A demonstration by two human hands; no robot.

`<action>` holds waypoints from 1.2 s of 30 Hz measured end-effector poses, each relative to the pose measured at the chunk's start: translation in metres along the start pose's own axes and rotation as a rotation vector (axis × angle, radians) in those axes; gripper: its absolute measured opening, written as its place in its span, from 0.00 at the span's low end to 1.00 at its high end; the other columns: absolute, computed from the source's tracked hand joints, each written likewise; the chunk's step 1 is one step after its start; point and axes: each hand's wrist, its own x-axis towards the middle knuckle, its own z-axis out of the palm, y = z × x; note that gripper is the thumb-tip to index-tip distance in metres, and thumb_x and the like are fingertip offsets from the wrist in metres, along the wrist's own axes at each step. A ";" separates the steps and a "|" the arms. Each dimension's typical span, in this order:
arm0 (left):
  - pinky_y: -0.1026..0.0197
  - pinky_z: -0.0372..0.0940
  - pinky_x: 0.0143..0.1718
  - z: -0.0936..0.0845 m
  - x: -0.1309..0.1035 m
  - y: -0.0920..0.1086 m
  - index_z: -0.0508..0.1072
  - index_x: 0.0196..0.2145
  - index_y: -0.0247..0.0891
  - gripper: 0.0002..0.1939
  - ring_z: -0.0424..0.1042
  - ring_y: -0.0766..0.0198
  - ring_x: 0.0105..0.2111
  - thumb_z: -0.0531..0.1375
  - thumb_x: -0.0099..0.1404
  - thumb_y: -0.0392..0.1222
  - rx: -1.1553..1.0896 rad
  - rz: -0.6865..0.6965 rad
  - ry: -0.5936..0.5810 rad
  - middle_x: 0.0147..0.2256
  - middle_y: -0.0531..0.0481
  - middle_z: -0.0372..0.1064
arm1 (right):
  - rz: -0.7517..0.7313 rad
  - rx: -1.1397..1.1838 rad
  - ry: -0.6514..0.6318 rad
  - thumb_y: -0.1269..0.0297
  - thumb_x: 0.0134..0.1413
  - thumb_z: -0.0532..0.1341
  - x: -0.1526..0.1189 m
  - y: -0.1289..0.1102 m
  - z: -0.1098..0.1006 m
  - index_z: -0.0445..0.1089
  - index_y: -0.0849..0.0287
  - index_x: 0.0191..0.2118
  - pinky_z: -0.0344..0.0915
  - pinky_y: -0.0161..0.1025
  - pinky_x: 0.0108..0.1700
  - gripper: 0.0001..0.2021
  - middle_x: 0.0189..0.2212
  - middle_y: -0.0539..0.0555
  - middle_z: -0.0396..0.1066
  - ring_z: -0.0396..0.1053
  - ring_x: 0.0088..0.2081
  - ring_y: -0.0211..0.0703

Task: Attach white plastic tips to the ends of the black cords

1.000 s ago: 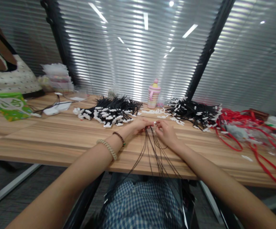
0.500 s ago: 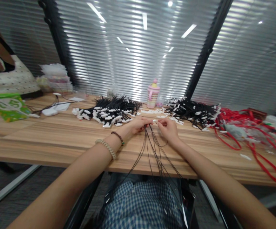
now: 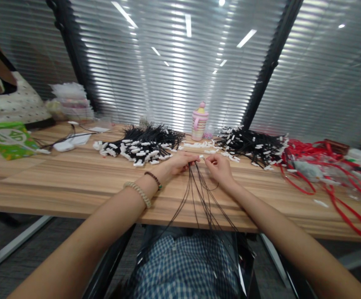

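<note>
Black cords [image 3: 199, 195] hang from both hands, left hand [image 3: 180, 162] and right hand [image 3: 219, 168] pinching their tops.

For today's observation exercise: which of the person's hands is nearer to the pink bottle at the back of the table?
Right. The right hand lies just in front of the pink bottle, slightly to its right; the left hand sits further to the bottle's left.

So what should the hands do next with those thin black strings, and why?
Probably the right hand should push the small white plastic clip onto the end of one thin black cord. The left hand pinches the bunch of cords, which hang over the wooden table edge. The clip sits between both hands' fingertips, and the piles of black cords with white clips behind already have theirs.
</note>
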 end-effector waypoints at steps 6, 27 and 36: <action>0.68 0.43 0.17 -0.001 0.001 -0.001 0.71 0.24 0.34 0.12 0.54 0.77 0.16 0.63 0.48 0.47 -0.016 0.003 0.002 0.18 0.56 0.60 | 0.032 0.002 0.004 0.67 0.47 0.55 0.000 0.003 0.001 0.67 0.62 0.23 0.61 0.35 0.30 0.07 0.24 0.54 0.69 0.65 0.27 0.40; 0.66 0.43 0.19 -0.003 0.004 -0.005 0.72 0.22 0.35 0.12 0.54 0.76 0.16 0.64 0.47 0.47 -0.026 0.012 0.010 0.18 0.56 0.61 | 0.099 -0.029 0.005 0.67 0.48 0.55 -0.001 0.000 0.002 0.69 0.63 0.24 0.58 0.35 0.30 0.09 0.22 0.54 0.70 0.66 0.26 0.40; 0.67 0.42 0.18 -0.002 0.003 -0.002 0.73 0.24 0.34 0.12 0.53 0.77 0.16 0.64 0.47 0.47 -0.049 -0.014 -0.006 0.17 0.55 0.61 | 0.110 -0.020 0.022 0.66 0.47 0.55 0.000 -0.001 0.001 0.68 0.62 0.23 0.59 0.36 0.30 0.08 0.23 0.54 0.70 0.66 0.27 0.41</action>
